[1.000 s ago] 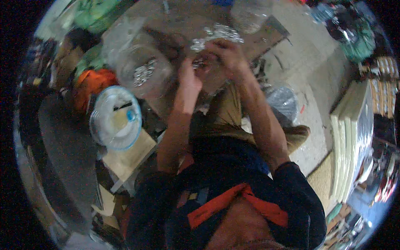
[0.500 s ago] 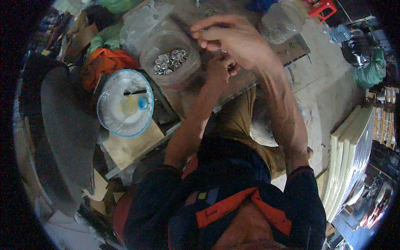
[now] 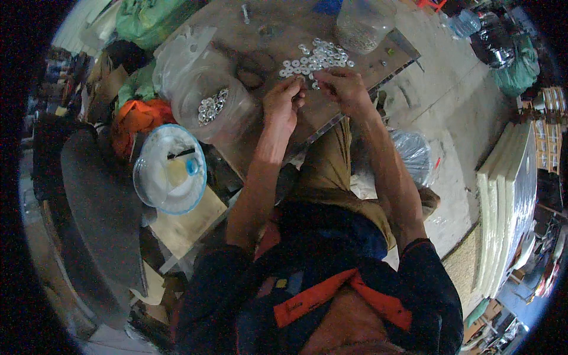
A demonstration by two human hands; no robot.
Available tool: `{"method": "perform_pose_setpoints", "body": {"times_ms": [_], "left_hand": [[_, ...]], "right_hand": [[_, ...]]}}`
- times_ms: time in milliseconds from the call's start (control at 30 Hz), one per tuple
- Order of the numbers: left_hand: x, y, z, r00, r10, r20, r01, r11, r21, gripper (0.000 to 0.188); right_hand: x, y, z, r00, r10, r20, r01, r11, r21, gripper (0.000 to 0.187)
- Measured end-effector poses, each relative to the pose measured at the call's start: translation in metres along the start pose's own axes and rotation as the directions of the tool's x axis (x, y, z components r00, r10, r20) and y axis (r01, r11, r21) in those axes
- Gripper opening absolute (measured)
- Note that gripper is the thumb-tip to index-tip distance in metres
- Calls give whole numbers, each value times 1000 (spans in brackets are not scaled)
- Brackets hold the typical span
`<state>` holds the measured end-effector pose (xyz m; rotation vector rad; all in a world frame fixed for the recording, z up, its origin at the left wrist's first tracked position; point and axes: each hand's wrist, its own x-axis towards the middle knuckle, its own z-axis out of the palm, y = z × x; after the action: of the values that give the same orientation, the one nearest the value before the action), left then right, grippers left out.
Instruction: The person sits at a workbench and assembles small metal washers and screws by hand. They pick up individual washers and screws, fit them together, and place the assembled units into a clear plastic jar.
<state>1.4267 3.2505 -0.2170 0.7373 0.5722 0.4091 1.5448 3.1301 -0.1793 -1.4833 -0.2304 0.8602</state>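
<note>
My left hand [image 3: 284,103] is closed in a pinch at the near side of the brown tabletop; whatever sits between its fingertips is too small to make out. Just to its right, my right hand [image 3: 346,90] also pinches, its fingertips beside a small shiny metal piece [image 3: 315,86]. Beyond both hands lies a loose spread of washers [image 3: 316,57], pale and ring-shaped. To the left, a clear plastic tub [image 3: 236,115] holds many shiny metal pieces [image 3: 213,107] that look like rings or washers.
A second clear container [image 3: 365,26] with small metal parts stands at the far right of the table [image 3: 331,115]. Left are a clear, blue-rimmed lid [image 3: 171,198] and an orange cloth [image 3: 141,121]. A bolt [image 3: 245,13] stands at the far edge. Wrapped white panels [image 3: 503,207] lean at right.
My right hand has come back from above the left, down and to the right, uncovering the washers. My left hand has shifted left. The whole view has moved a little.
</note>
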Motion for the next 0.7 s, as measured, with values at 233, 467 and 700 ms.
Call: {"method": "perform_pose_setpoints", "body": {"times_ms": [233,467,700], "left_hand": [[5,-1,0,1000,-5,-30,2,996,-91,13],[5,1,0,993,35,-116,-33,999,17,14],[6,-3,-3,987,72,-144,-61,995,74,10]], "right_hand": [[6,15,6,998,-28,59,21,992,126,21],[-5,-1,11,990,-109,86,111,993,-25,17],[-4,-3,21,994,-90,69,79,985,156,16]]}}
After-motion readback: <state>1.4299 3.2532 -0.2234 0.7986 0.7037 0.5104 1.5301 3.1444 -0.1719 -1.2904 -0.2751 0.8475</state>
